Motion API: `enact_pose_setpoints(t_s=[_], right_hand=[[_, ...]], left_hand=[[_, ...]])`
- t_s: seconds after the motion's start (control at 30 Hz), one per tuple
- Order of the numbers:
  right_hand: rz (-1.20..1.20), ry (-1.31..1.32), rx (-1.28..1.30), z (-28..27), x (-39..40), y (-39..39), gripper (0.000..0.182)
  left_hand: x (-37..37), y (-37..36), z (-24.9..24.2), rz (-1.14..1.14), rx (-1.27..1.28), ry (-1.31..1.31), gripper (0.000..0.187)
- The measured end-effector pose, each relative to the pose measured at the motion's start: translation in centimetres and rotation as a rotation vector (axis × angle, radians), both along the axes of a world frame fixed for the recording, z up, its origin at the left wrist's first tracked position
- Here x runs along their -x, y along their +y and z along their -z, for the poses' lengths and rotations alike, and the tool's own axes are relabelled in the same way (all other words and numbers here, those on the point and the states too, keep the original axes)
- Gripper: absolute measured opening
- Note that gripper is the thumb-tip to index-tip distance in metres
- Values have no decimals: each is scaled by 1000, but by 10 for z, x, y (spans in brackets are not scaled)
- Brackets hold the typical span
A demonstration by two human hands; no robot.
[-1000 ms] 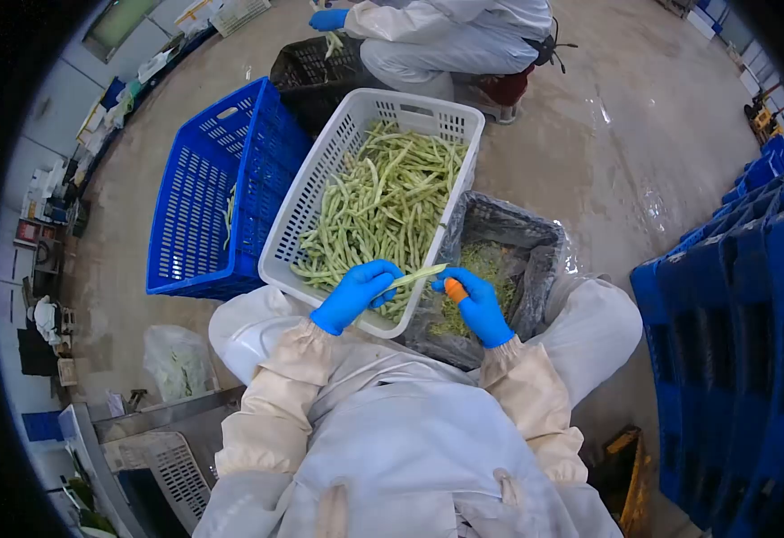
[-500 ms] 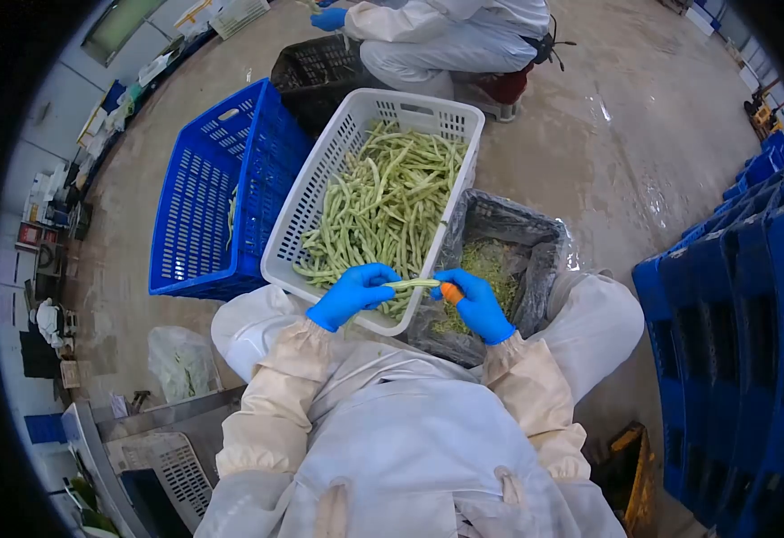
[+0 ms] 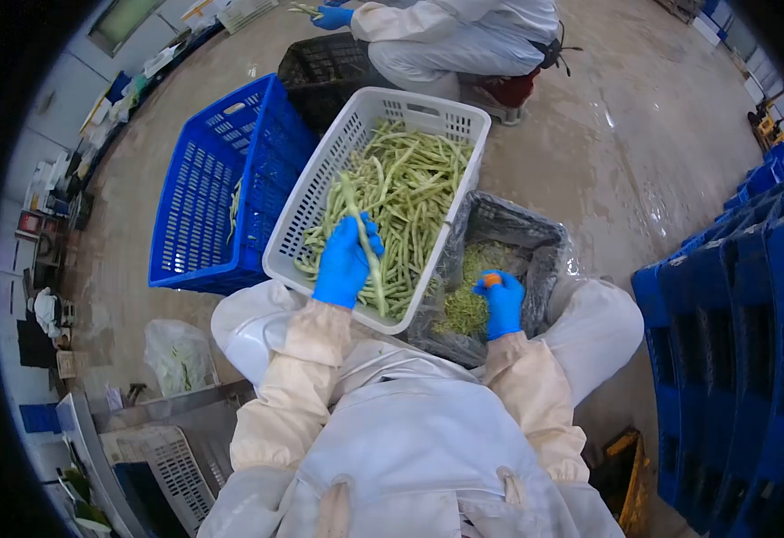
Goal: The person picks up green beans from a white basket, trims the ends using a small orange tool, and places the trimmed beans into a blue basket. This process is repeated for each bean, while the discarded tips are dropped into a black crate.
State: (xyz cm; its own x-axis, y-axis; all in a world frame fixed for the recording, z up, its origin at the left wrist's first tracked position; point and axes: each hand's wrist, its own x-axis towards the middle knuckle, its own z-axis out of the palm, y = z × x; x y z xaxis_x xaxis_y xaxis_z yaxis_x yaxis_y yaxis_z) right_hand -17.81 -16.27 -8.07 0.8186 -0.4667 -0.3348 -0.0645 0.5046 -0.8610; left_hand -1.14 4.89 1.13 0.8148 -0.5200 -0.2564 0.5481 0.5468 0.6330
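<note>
Beans (image 3: 405, 193) are filling the white basket (image 3: 320, 175), which is leaning on the blue crate (image 3: 204, 193) on the wet concrete floor (image 3: 607, 134). Left hand (image 3: 345, 260) is closing its fingers on one long bean (image 3: 362, 240) over the basket's near edge. Right hand (image 3: 502, 303), gripping a small orange tool (image 3: 492, 280), is hovering over trimmings in the lined black crate (image 3: 535, 242). Judging by this, trimming comes next, needing both hands to meet.

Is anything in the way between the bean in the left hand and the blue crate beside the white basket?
Only the white basket's left wall; the left hand holds the bean above the pile inside it, and the blue crate is open-topped.
</note>
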Motion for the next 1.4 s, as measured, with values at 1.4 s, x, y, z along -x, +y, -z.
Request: enact_pose_setpoints(t_s=[1.4], right_hand=[[241,-102,609,-57,-15,13,12]], left_hand=[[22,6,9,-252,-932,-903,21]])
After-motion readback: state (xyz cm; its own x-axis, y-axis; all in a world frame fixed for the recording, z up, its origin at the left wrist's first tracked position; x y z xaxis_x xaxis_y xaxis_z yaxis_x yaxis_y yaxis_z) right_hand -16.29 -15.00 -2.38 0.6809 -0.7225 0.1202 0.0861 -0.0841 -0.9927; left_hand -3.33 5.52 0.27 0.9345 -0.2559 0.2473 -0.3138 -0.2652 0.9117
